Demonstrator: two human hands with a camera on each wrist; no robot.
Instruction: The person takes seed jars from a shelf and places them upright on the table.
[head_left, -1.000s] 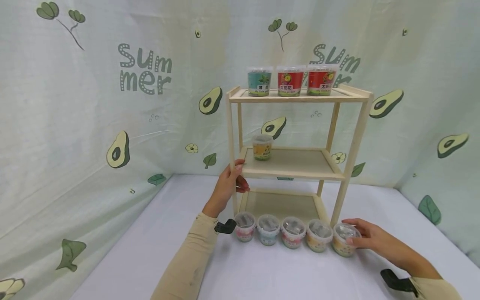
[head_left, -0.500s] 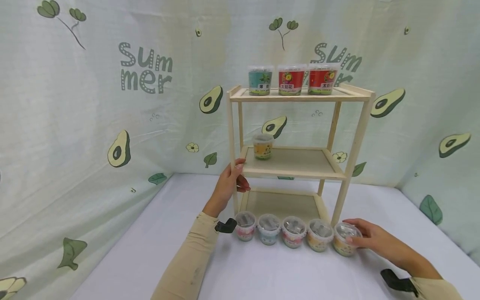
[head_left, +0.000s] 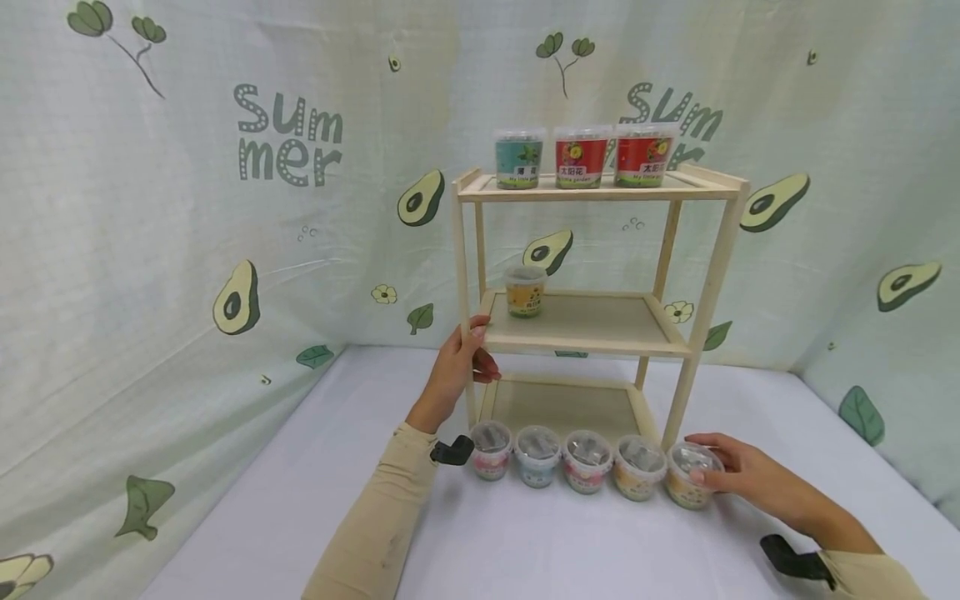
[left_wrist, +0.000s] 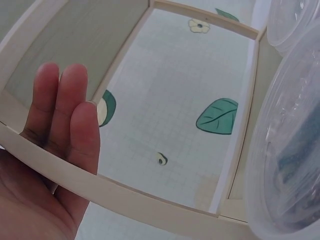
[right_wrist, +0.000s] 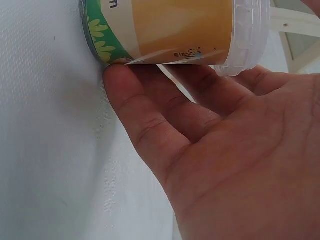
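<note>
My left hand (head_left: 450, 371) holds the left front post (head_left: 461, 258) of a three-tier wooden shelf rack (head_left: 592, 321) at the height of the middle tier. In the left wrist view its fingers (left_wrist: 70, 102) come round behind the wood. Over at the right end of a row of small lidded plastic cups, my right hand (head_left: 753, 479) grips a cup with a yellow-orange label (head_left: 684, 492), thumb on the near side. That cup stands upright on the white table; the right wrist view shows my fingertips low against its orange label (right_wrist: 182, 30).
The row continues leftward with a yellow cup (head_left: 634, 483), a pink cup (head_left: 582, 477), a blue cup (head_left: 536, 473) and another pink cup (head_left: 491, 464). On the top tier stand a teal cup (head_left: 517, 161) and two red cups (head_left: 581, 160). A yellow cup (head_left: 524, 297) sits mid-tier, left.
</note>
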